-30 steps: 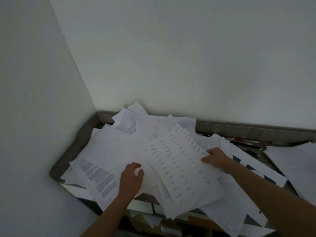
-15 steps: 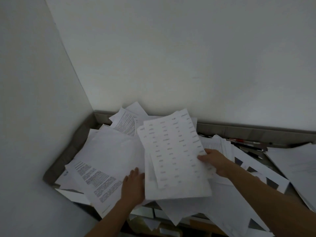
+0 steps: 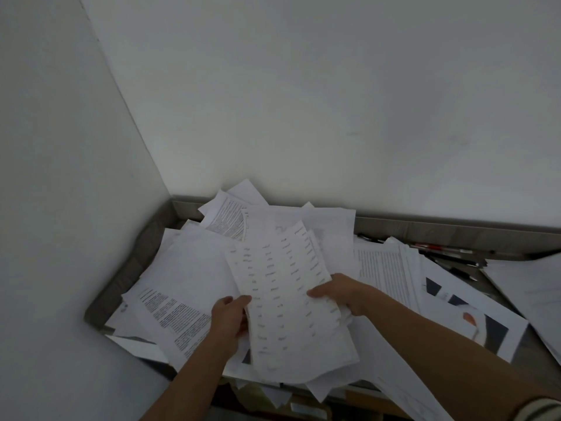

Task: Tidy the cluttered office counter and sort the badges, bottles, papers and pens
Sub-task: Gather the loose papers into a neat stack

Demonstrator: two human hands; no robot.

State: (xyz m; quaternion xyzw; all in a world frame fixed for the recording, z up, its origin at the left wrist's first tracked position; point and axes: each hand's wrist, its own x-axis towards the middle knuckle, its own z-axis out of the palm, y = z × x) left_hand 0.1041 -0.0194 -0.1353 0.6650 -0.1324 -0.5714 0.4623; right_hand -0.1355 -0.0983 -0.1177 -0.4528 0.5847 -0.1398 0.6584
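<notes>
A loose heap of white papers [image 3: 188, 268] covers the grey counter [image 3: 127, 268] in the corner. On top is a small stack of sheets printed with short rows of marks [image 3: 285, 287], tilted a little to the left. My left hand [image 3: 229, 320] grips the stack's left edge, thumb on top. My right hand [image 3: 340, 291] grips its right edge, thumb on the paper. Red and dark pens [image 3: 440, 249] lie along the back rim at the right, partly under papers.
White walls close the corner at left and back. More text sheets [image 3: 385, 268] and a colour printout [image 3: 473, 323] lie to the right. Papers hang over the front edge; shelves with boxes [image 3: 261, 396] show dimly beneath.
The marked stack has come down and toward me from its raised position. My left hand left the papers underneath and now grips the stack's left edge. My right hand kept its hold.
</notes>
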